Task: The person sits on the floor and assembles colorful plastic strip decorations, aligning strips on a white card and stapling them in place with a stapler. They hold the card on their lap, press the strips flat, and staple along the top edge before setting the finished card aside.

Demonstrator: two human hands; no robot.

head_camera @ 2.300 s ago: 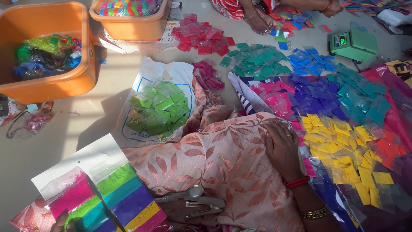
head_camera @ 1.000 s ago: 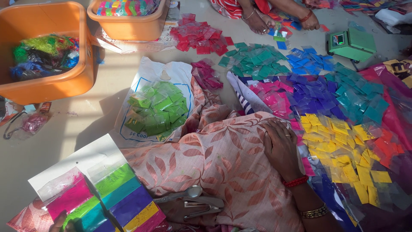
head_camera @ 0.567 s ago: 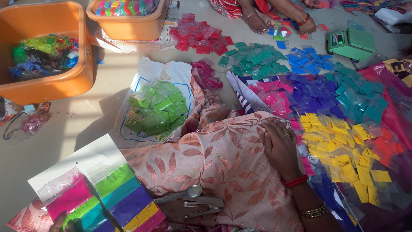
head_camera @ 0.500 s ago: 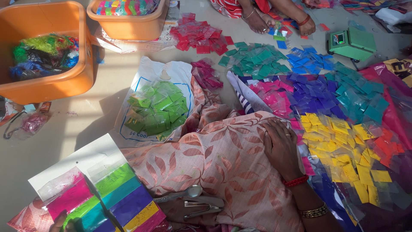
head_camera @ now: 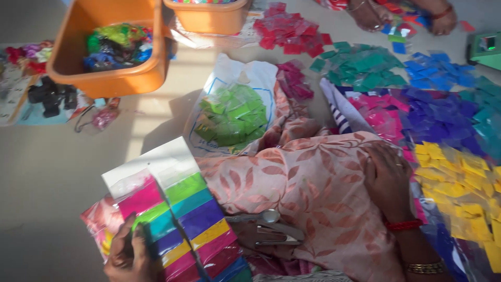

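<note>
L hand (head_camera: pixel 128 256): closed on stack of clear sleeves w/ rainbow packets (head_camera: pixel 177 219) — held at bottom-left of view, over floor (head_camera: pixel 52 183).
R hand (head_camera: pixel 389 177): open, laid flat on pink leaf-print fabric (head_camera: pixel 313 188) over knee; red bangle (head_camera: pixel 403 225) at wrist.
Stapler (head_camera: pixel 271 232): rested on fabric, just right of sleeves.
Yellow packets (head_camera: pixel 459 188): heaped just right of R hand.
Green packets (head_camera: pixel 232 112): piled on white bag, beyond knee.
Orange tub (head_camera: pixel 112 52): top-left — mixed packets inside.
</note>
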